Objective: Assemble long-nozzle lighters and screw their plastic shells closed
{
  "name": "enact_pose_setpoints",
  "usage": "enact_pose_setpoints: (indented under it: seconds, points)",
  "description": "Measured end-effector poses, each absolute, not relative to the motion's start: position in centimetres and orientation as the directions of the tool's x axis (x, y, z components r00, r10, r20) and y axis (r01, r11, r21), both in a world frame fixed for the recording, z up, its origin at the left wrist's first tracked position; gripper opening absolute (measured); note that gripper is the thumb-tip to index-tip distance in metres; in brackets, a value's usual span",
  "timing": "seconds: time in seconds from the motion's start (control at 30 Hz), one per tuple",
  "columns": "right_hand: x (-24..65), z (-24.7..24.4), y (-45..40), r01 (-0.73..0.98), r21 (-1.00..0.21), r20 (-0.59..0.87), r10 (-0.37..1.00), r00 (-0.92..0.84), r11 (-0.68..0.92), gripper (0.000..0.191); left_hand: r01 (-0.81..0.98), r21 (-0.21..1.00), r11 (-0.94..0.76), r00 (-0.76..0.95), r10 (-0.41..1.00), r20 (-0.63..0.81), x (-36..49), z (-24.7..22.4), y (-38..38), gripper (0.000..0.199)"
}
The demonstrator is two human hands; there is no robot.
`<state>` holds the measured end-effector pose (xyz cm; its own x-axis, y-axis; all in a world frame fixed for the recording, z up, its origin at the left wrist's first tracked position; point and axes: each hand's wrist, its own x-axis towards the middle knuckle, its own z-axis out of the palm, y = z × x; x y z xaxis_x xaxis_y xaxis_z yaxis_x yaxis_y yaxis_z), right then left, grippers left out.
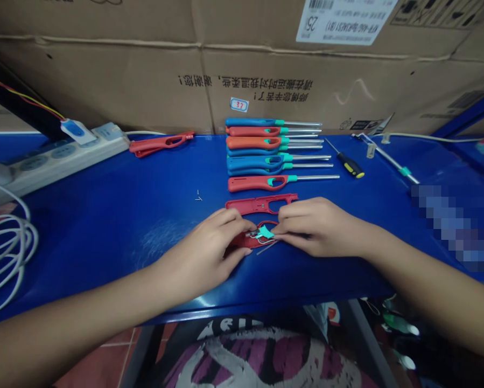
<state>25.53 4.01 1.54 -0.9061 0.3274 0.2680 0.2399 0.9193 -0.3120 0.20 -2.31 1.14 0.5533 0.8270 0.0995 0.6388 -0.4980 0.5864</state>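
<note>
Just in front of me on the blue table, my left hand (217, 242) grips the rear of an opened red lighter half-shell (250, 242), fingers behind and thumb in front. Inside the shell lie white wires and a teal trigger (266, 232). My right hand (322, 226) is closed in a pinch at the trigger's right edge; its fingertips partly hide the front of the shell. A thin grey strip (267, 247) slants below the shell. Just beyond lies the matching red half-shell (245, 206), inner side up.
Assembled stick lighters (258, 183) in red, blue and orange lie in a row behind. A screwdriver (350, 165) and a metal tube (391, 160) are right. Small screws (198, 197), red shells (161, 144), a power strip (51, 159) and coiled cable (23, 242) are left. A cardboard box (124, 81) stands behind.
</note>
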Motion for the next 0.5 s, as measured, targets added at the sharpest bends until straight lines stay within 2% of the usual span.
enact_pose_setpoints:
  seconds: [0.1,0.17,0.37,0.5]
  points:
    - [25.38,1.77,3.54,0.245,-0.166,0.261,0.282,-0.923,0.955,0.027,0.648,0.587,-0.485,0.551,0.831,0.078,0.17,1.12,-2.33,0.022]
    - [25.34,1.86,3.34,0.249,-0.114,0.243,0.270,-0.932,0.962,0.029,0.647,0.590,-0.482,0.549,0.832,0.078,0.12,1.05,-2.35,0.022]
    - [25.43,2.14,3.40,0.250,-0.122,0.195,0.271,-0.943,0.960,0.029,0.646,0.578,-0.498,0.552,0.828,0.097,0.14,0.99,-2.45,0.024]
    - [25.43,2.33,3.41,0.264,-0.117,0.177,0.282,-0.943,0.957,0.027,0.648,0.564,-0.511,0.564,0.820,0.096,0.20,1.13,-2.57,0.035]
